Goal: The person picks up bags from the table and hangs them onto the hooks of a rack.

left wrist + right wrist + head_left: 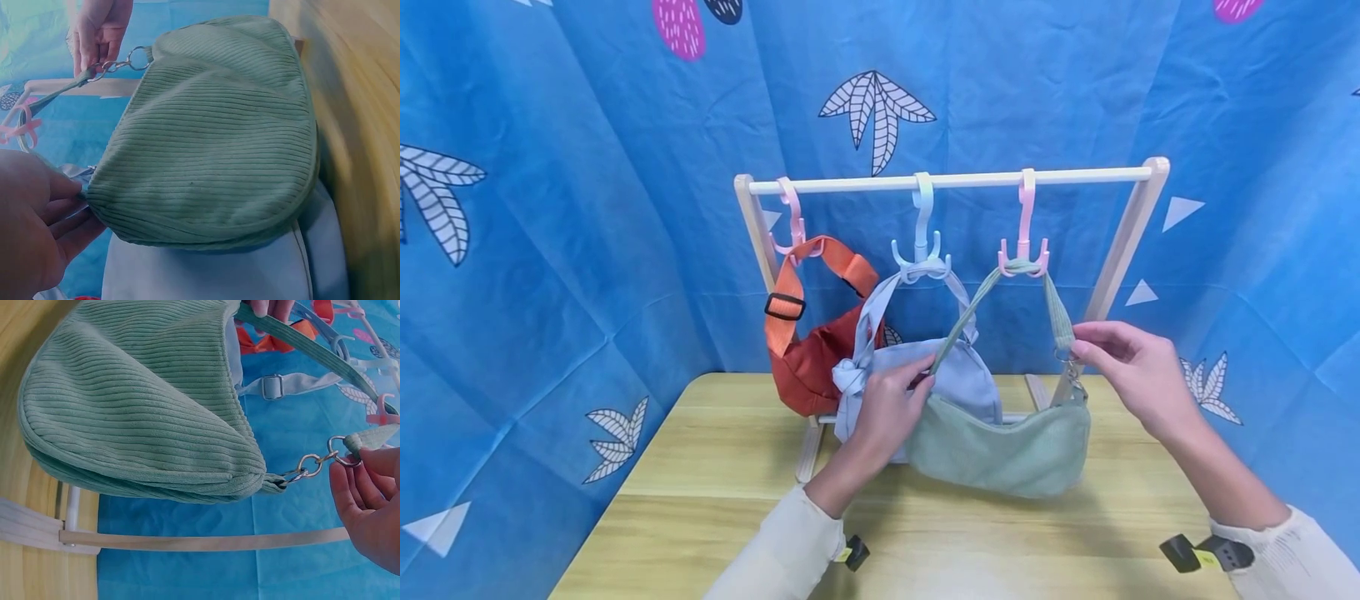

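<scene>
A green corduroy shoulder bag (1000, 450) hangs by its strap from the pink hook (1024, 233) at the right of the rack. My left hand (891, 404) pinches the strap low on its left side, close to the bag's top corner. At the other end my right hand (1131, 367) pinches the strap beside a metal ring (344, 451), which a short chain (303, 470) joins to the bag. Behind the green bag hangs a pale blue bag (958, 375) on a light blue hook (923, 225).
A red bag (816, 367) with an orange strap hangs from another pink hook (793, 221) at the left. The wooden rack (1090, 175) stands on a wood-grain table (715, 450). A blue patterned cloth (1015, 83) surrounds it at the back and sides.
</scene>
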`<control>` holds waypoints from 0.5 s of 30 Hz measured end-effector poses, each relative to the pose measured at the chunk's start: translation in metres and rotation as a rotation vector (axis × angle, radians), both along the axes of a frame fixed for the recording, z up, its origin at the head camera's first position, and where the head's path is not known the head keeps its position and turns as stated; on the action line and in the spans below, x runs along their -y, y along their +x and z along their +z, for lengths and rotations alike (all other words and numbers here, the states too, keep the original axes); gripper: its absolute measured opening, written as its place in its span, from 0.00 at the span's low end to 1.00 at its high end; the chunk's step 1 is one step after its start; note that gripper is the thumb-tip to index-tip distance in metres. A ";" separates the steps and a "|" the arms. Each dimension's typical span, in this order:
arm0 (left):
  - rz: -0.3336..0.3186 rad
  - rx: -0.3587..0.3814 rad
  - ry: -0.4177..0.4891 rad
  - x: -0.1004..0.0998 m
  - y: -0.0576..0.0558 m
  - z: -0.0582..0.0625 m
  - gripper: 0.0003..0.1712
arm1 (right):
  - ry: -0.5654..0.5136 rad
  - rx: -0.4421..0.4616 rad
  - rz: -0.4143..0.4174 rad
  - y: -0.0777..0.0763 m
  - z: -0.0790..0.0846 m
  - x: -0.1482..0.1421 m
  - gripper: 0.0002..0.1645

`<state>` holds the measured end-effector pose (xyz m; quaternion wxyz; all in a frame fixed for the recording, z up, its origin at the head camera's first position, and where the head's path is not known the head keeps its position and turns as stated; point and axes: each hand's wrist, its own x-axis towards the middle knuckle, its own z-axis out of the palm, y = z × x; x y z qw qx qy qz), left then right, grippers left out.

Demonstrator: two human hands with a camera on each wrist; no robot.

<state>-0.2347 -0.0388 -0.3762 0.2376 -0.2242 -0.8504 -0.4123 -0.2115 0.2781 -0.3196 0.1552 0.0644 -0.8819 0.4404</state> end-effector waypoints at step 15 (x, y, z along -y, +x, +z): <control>-0.013 -0.103 -0.085 0.015 0.006 -0.012 0.21 | 0.012 0.000 0.007 0.005 -0.014 -0.008 0.23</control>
